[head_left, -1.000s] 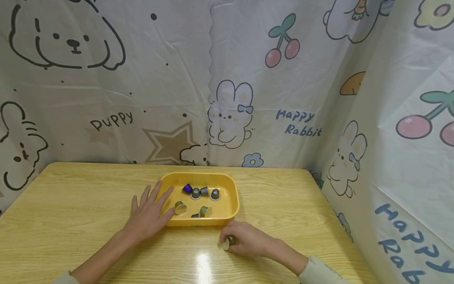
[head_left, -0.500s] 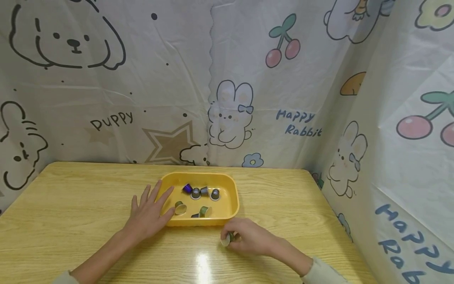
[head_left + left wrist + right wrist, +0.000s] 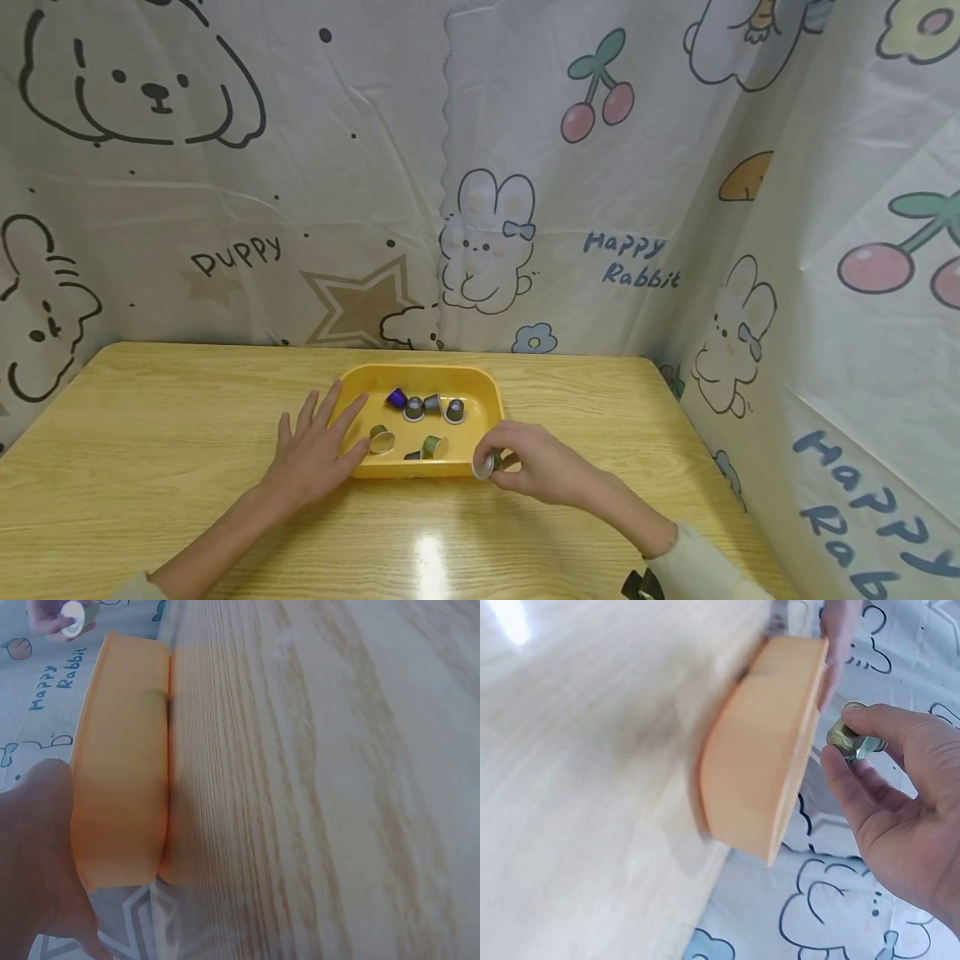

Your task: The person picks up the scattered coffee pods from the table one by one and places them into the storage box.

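Observation:
My right hand (image 3: 543,465) pinches a green coffee capsule (image 3: 483,467) between thumb and fingers, at the front right corner of a yellow tray (image 3: 420,469). In the right wrist view the held capsule (image 3: 843,741) looks shiny and greenish, level with the tray's rim. My left hand (image 3: 311,457) has its fingers spread over the tray's left edge. Inside the tray lie a purple capsule (image 3: 397,399), several grey capsules (image 3: 414,408) and two green capsules (image 3: 381,440). The front wall partly hides a dark capsule (image 3: 412,456).
The tray stands on a light wooden table (image 3: 187,400). Behind and to the right hangs a pale cloth (image 3: 360,192) printed with cartoon animals and cherries. A small black object (image 3: 642,585) shows by the right sleeve (image 3: 697,567).
My right hand has lifted the green capsule from in front of the tray and moved it up to the front right corner. The left hand and tray have stayed put.

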The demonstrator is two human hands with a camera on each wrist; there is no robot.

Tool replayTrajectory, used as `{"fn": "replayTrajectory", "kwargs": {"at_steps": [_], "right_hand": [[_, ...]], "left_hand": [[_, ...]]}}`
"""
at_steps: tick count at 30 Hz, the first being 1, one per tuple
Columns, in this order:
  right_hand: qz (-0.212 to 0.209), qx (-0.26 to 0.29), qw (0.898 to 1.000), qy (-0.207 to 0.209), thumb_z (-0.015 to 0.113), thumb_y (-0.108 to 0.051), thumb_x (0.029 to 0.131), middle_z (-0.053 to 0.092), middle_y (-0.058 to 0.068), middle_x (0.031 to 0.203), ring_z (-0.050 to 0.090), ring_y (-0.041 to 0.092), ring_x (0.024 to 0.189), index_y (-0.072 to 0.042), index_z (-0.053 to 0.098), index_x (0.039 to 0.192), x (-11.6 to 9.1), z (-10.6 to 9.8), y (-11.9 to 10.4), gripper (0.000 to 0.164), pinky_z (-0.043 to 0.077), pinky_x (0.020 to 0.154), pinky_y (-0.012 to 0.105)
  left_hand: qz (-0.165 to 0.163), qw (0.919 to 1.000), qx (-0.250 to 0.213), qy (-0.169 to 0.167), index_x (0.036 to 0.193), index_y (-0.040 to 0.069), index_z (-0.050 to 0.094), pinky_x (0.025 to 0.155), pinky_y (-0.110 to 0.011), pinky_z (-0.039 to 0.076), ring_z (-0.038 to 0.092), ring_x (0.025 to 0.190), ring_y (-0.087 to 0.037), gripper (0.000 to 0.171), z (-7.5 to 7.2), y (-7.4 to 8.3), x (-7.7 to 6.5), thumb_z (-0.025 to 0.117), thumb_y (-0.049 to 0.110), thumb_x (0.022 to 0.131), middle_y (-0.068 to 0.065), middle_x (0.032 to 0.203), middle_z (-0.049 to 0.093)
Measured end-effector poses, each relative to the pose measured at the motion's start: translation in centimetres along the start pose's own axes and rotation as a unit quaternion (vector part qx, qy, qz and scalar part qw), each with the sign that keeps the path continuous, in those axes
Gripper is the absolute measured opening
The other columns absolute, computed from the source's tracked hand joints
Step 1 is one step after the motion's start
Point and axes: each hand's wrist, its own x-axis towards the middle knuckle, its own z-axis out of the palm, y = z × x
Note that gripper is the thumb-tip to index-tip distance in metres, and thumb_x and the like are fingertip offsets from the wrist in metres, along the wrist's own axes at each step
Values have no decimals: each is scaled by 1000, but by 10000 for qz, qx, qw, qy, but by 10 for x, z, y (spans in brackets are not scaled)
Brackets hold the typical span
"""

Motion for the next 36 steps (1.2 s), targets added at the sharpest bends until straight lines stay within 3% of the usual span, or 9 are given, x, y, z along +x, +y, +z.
{"fn": "replayTrajectory", "kwargs": {"at_steps": [15,30,36], "right_hand": [[199,336,9974,609,73,3,88,65,-5,100,64,12,93,-13,69,102,20,-27,11,21,56,78,25],[295,-63,9970,707,74,1,87,67,-3,99,65,14,92,-10,70,99,44,-19,31,16,55,77,23],[327,-269,9975,559,75,2,86,67,-5,95,65,15,90,-11,70,97,51,-16,34,17,54,76,24]], "left_hand": [[26,10000,25,3,154,13,41,99,-82,9,13,142,-55,61,2,0,1,53,40,100,-24,161,18],[-16,10000,31,-51,153,12,41,100,-81,8,13,142,-55,61,0,2,1,54,39,100,-25,161,18],[-48,10000,37,-62,154,12,41,100,-81,8,12,143,-55,61,-1,0,1,54,39,100,-24,161,17]]}}
